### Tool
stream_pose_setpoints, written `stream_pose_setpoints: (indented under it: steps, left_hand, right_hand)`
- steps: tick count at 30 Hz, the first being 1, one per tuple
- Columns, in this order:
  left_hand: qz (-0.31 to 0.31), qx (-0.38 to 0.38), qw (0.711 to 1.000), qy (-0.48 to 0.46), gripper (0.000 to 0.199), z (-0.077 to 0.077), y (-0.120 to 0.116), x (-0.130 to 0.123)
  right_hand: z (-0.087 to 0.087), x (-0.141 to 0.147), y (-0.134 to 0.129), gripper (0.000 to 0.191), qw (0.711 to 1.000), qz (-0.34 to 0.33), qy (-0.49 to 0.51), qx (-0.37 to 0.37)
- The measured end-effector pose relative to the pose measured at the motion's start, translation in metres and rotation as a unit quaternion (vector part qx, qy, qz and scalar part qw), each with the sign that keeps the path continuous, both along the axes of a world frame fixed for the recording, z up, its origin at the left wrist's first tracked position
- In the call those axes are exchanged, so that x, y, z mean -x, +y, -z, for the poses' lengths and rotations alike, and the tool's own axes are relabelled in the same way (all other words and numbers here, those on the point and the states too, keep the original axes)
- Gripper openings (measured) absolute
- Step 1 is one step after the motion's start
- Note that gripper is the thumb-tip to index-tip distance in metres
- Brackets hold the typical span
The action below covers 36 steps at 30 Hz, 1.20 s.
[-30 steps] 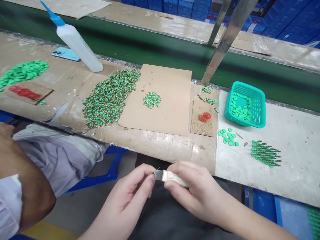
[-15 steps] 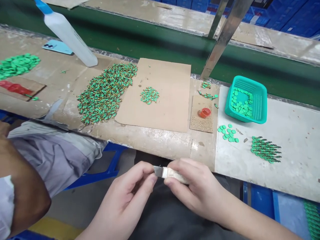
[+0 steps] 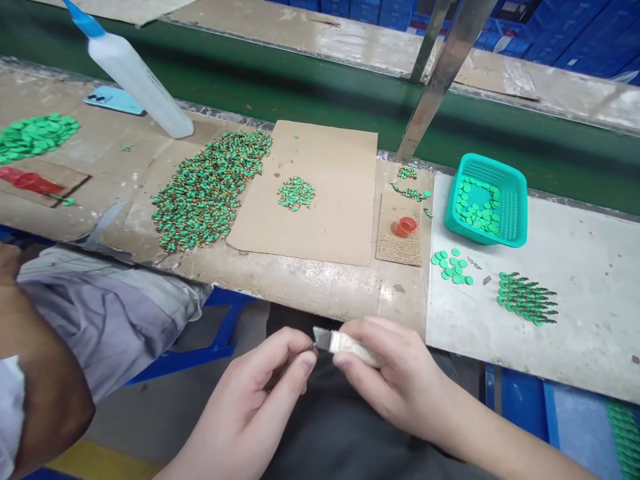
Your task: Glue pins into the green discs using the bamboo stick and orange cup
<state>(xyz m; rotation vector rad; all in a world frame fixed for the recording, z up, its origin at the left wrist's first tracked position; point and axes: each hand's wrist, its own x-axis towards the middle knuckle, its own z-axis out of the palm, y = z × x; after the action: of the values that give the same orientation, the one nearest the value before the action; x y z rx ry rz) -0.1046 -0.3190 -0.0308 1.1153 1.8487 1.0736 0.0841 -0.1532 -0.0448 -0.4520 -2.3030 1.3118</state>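
Observation:
My right hand (image 3: 393, 367) is closed around the pale wrapped handle of a small knife (image 3: 345, 345), its short grey blade pointing left. Between the thumb and forefinger of my left hand (image 3: 265, 383) is pinched a tiny dark piece (image 3: 314, 348), mostly hidden by the fingertips. The blade is right beside that piece; whether they touch is unclear. Both hands are over my lap, just in front of the table edge.
A big heap of small green-and-gold pieces (image 3: 205, 190) lies left of a cardboard sheet (image 3: 340, 200). Rightward are a red cup (image 3: 405, 227), a teal basket (image 3: 515, 207), green discs (image 3: 453, 267) and rows of green pieces (image 3: 527, 298). A person's arm (image 3: 43, 360) is at left.
The knife blade has moved slightly right, away from my left fingertips, and the dark piece between them now shows. The whole view has shifted a little.

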Motion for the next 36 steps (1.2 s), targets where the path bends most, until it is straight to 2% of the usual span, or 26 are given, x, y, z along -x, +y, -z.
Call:
stream_pose_setpoints:
  steps: [3, 8, 17, 23, 28, 36]
  left_hand:
    - [0.001, -0.002, 1.0, 0.007, 0.045, -0.001, 0.003, -0.001]
    - [-0.011, -0.003, 1.0, -0.018, 0.042, 0.003, 0.005, -0.002]
    - [-0.002, -0.02, 0.999, 0.032, 0.037, 0.001, 0.005, -0.002]
    - [-0.002, -0.033, 0.997, 0.075, 0.03, 0.0, 0.003, -0.002]
    - [0.003, -0.033, 0.997, 0.063, 0.031, 0.002, 0.006, -0.002]
    - [0.002, -0.029, 0.997, 0.068, 0.032, 0.001, 0.006, -0.005]
  right_hand:
    - [0.001, -0.004, 0.002, 0.013, 0.999, 0.036, 0.0, -0.007]
    - [-0.005, -0.005, 0.001, 0.012, 0.998, -0.031, 0.019, 0.044]
    - [-0.001, -0.005, -0.001, 0.012, 0.998, -0.026, 0.008, 0.053]
    - [0.002, -0.012, 0.002, 0.012, 0.998, 0.061, -0.011, 0.032]
    - [-0.005, -0.009, -0.002, 0.009, 0.997, -0.008, 0.013, 0.073]
    - [-0.007, -0.007, -0.004, 0.012, 0.996, -0.017, 0.001, 0.093]
